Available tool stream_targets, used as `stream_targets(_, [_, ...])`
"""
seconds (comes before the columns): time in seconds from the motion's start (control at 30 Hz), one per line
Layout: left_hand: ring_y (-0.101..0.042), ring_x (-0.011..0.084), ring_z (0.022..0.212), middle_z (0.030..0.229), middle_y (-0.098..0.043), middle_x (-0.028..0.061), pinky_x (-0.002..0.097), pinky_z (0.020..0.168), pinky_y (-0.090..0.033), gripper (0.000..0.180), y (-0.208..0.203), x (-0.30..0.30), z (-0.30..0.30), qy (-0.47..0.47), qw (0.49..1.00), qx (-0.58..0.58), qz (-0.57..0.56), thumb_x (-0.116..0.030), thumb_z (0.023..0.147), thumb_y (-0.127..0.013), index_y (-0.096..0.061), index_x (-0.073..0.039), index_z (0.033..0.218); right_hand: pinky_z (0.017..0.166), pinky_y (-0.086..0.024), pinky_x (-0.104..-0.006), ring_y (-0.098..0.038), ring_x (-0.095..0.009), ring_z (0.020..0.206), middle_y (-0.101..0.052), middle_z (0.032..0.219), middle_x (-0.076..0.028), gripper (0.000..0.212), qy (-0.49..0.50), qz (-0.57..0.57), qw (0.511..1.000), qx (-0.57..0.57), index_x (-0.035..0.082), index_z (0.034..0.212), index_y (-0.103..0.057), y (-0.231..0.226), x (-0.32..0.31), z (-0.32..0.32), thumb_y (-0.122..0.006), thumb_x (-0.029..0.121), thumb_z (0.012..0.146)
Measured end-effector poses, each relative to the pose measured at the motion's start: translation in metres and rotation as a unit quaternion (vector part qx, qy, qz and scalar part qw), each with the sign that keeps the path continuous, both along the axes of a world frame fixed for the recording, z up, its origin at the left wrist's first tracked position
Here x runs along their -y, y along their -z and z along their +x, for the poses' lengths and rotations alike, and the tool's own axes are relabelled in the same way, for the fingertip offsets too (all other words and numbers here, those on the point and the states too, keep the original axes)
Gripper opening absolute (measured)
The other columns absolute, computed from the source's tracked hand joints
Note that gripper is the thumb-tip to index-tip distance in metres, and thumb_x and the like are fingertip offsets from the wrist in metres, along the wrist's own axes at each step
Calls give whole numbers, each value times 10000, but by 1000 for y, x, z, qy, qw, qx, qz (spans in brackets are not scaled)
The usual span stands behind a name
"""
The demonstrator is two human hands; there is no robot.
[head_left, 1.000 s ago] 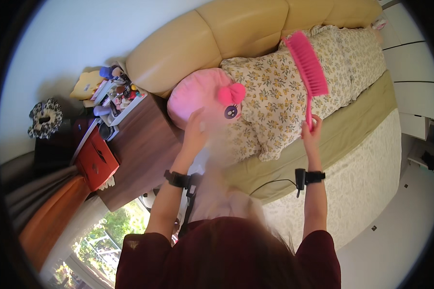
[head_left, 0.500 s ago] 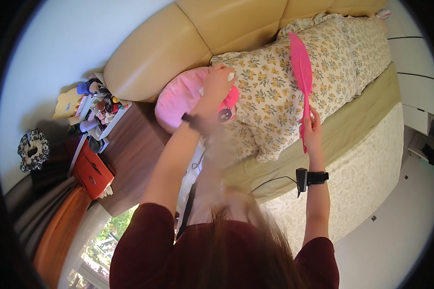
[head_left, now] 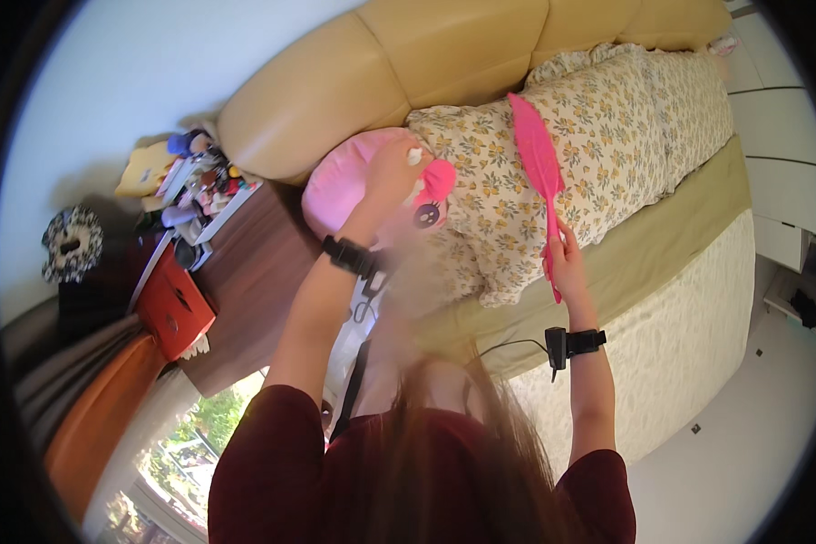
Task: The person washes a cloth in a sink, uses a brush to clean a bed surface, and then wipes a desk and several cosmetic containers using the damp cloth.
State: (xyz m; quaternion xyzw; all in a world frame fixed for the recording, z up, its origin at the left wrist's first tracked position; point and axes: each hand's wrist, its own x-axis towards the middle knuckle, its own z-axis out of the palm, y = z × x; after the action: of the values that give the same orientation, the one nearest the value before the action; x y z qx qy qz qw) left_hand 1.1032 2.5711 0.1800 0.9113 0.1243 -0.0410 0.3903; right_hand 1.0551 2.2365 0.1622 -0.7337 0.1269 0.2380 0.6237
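Note:
My right hand [head_left: 565, 261] is wrapped round the thin handle of a bright pink leaf-shaped bed brush [head_left: 537, 145]. Its broad head points up and away, over a cream pillow [head_left: 598, 136] printed with yellow flowers. To the left, my left hand [head_left: 395, 172] lies closed on a round pink plush cushion [head_left: 333, 192], whose dark eye and brighter pink part show at its right side. A small white bit shows by the fingers; what it is I cannot make out. The fingertips are partly hidden.
A tan padded headboard [head_left: 313, 100] runs behind the pillows. An olive sheet [head_left: 626, 222] lies over a pale patterned mattress [head_left: 671, 304]. At left, a brown bedside cabinet [head_left: 254, 272] stands near a cluttered white organizer [head_left: 231, 207] and a red folder [head_left: 174, 299]. A black cable [head_left: 512, 341] trails from my right wrist.
The brush and my right hand have shifted left and slightly down in the picture. My left hand sits a little lower and further left on the plush cushion. The whole view has tilted slightly.

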Motion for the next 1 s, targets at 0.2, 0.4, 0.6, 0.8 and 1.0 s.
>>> stream_targets(0.2, [-592,155,681,740,-599,89,290,609,-471,177,-72,-49,-122,-93,991,94,-4,-142,755,-691,-616,11,802,356,-364,-226,-431,-80,416,-511,625,-31,381,-79,18,996,-31,123,1317,-401,5,-10,-54,-431,204,946])
stream_targets(0.4, [-571,145,660,746,-596,71,276,617,-458,140,-140,-78,-300,-247,963,108,-11,-123,753,-684,-614,-2,753,345,-358,-221,-441,-84,406,-520,636,-38,373,-193,56,979,-37,136,1312,-394,-21,-16,-124,-420,231,952])
stream_targets(0.6, [-565,150,651,708,-599,68,282,618,-450,149,-145,-92,-503,-397,914,83,18,-120,742,-697,-617,4,765,348,-343,-221,-429,-90,411,-516,652,-51,378,-233,98,967,21,127,1316,-374,-88,-80,-165,-431,218,953])
stream_targets(0.8, [-607,268,777,816,-631,125,344,702,-473,240,-111,-77,-654,-566,823,-21,33,-214,709,-732,-643,-2,776,335,-339,-211,-430,-75,411,-529,696,-54,428,-387,60,915,92,141,1355,-347,-95,-190,-187,-453,189,943])
stream_targets(1.0, [-514,369,1071,1374,-303,212,399,860,-465,731,-59,-42,-773,-666,715,-95,192,-264,678,-762,-409,-129,1304,331,-341,-223,-440,-85,407,-510,618,-37,347,-437,-25,898,38,124,1262,-423,-35,-258,-229,-481,232,937])
